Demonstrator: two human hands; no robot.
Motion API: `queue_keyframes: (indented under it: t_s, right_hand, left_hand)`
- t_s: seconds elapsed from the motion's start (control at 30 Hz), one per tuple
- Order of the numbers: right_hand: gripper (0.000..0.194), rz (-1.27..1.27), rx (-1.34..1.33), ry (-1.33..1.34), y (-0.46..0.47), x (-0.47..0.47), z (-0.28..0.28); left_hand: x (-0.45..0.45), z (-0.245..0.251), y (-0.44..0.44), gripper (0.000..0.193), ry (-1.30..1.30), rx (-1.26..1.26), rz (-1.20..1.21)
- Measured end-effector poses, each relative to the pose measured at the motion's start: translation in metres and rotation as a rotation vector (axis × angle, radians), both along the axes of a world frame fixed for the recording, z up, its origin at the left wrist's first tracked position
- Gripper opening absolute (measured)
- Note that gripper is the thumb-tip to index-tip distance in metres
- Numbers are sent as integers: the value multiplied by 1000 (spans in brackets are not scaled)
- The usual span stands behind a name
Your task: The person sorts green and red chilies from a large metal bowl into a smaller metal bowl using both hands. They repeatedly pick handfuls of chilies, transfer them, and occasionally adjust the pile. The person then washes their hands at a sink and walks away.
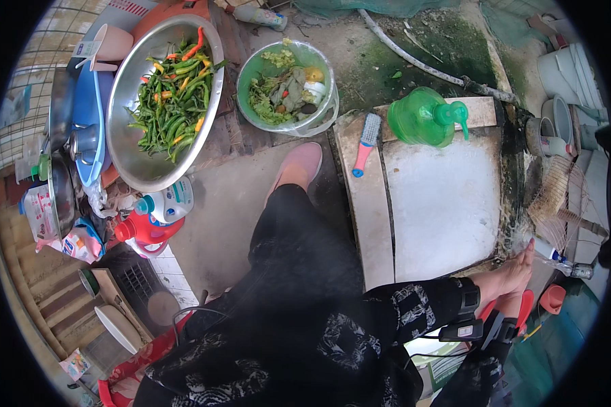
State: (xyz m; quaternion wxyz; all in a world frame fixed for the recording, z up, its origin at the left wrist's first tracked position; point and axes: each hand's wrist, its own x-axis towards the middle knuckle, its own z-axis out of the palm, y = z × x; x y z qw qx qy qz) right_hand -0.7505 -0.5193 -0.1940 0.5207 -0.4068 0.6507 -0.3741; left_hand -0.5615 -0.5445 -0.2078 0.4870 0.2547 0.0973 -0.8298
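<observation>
At the far right, my left hand (506, 274) lies against my right hand (510, 304), with its fingers extended. The left hand covers much of the right, so the right fingers are hidden. Water (520, 238) splashes just beyond the fingertips, beside a tap (580, 270). I see nothing held in the left hand. Both wrists carry dark bands. Nearby is a white slab (443, 203) with a stone border. A green pump bottle (421, 117) stands at its far edge. A brush (365, 145) with a pink and blue handle lies on the left border.
A steel basin (125, 147) holds green, orange and red chilli peppers (175, 107). Vegetable scraps fill a lined green bin (244, 99). Detergent bottles (155, 226) stand at left. A hose (412, 61) crosses the mossy ground. A wire basket (565, 198) and buckets (570, 74) sit at right.
</observation>
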Motion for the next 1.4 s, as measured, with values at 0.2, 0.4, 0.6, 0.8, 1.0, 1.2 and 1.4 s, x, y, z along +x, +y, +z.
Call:
queue_keyframes:
  t_s: [0.2, 0.4, 0.6, 0.8, 1.0, 1.2, 1.4]
  right_hand:
    - [45, 51, 111, 51, 26, 66, 29]
    - [20, -388, 178, -1082, 0, 75, 42]
    - [33, -344, 207, -1213, -9, 71, 28]
    - [26, 151, -202, 877, -8, 76, 22]
    - [52, -43, 149, 401, 0, 92, 43]
    - [55, -73, 331, 39, -6, 111, 63]
    - [63, -118, 188, 89, -4, 116, 66]
  left_hand:
    - [-15, 16, -10, 36, -162, 144, -32]
    - [-4, 17, -4, 50, 238, 69, -42]
    - [-10, 18, -2, 48, 93, -73, -188]
    - [-22, 43, 6, 42, 3, 161, -174]
    - [-22, 51, 9, 62, 134, -25, -301]
    - [-21, 47, 11, 63, -5, -145, -96]
    - [-14, 47, 6, 65, 7, -280, -35]
